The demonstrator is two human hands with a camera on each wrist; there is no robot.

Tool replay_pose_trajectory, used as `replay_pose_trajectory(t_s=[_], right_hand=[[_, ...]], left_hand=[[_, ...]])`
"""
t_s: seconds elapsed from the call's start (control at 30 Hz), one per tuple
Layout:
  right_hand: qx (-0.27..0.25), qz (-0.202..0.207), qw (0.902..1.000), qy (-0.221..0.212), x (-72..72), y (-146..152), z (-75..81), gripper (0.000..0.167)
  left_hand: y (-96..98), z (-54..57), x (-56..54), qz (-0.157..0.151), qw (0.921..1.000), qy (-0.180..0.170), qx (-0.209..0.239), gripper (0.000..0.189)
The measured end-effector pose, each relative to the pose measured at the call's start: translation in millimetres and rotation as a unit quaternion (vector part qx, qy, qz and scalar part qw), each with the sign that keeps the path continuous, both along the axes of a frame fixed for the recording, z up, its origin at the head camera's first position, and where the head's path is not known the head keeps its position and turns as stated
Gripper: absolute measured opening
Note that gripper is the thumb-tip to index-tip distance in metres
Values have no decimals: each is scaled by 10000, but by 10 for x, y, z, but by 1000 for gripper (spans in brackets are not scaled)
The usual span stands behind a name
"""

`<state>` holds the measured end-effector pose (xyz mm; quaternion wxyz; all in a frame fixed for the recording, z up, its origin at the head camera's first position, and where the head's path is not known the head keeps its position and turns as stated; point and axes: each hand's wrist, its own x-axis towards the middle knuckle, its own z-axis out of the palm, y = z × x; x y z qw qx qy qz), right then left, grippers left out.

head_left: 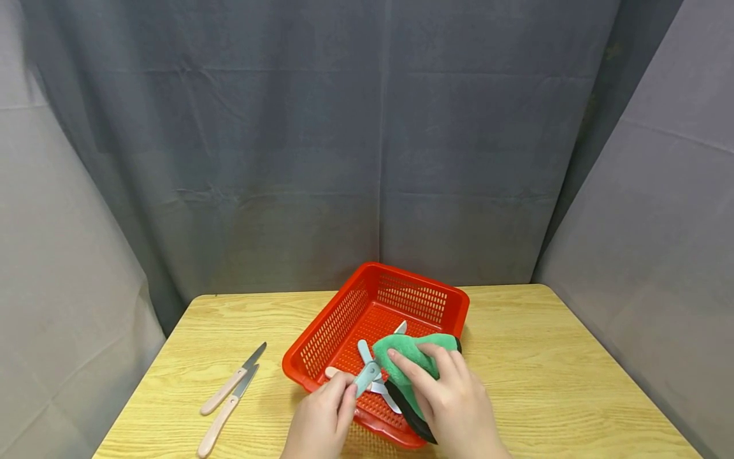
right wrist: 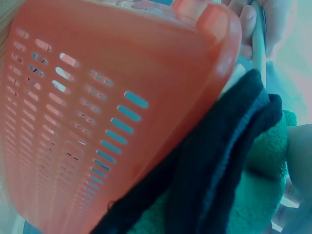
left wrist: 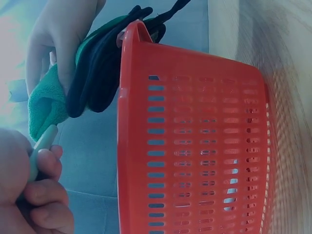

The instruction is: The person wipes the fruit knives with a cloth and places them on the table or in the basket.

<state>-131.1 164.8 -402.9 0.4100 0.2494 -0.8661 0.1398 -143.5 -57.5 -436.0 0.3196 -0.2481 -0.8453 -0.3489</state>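
Observation:
My left hand [head_left: 323, 414] grips one handle of a pair of pale blue scissors [head_left: 366, 377], held over the front of a red basket [head_left: 327, 312]. The other handle stands spread apart, and a round pivot shows between them. A green cloth [head_left: 410, 357] with black edging covers the blade end. My right hand [head_left: 455, 398] pinches this cloth around the scissors, its fingers bent over the top. In the left wrist view the cloth [left wrist: 48, 105] is folded, and the handle [left wrist: 44, 146] points toward it. Under the hands, knives lie in the basket, partly hidden; one blade tip [head_left: 401, 327] shows.
Two knives with pale wooden handles lie side by side on the table left of the basket, one farther back [head_left: 232, 380] and one nearer [head_left: 226, 414]. The wooden table [head_left: 550, 376] extends to both sides. Grey curtains [head_left: 287, 159] hang behind and beside it.

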Motion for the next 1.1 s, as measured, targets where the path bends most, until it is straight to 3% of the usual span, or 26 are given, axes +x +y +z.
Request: replay_pose_trajectory(t_s=[0.2, 0.3, 0.43, 0.5, 0.9, 1.1], right_hand=[[-203, -194, 9995, 110, -45, 31, 0, 43], [-232, -301, 9989, 282, -65, 61, 5, 35], [-219, -404, 9981, 415, -84, 101, 18, 69], [-217, -472, 9978, 413, -88, 119, 27, 73], [-396, -904, 9938, 519, -121, 236, 59, 74], [-645, -938, 9916, 619, -113, 297, 82, 73]], left_hand=[[7, 9, -1, -40, 9999, 129, -19, 11], [13, 11, 3, -36, 9998, 199, -34, 17], [19, 8, 9, -24, 9995, 326, -34, 20], [23, 7, 8, -35, 9993, 367, -32, 20], [33, -8, 1, -53, 9990, 453, -15, 20], [36, 21, 20, 76, 9995, 269, 127, 18]])
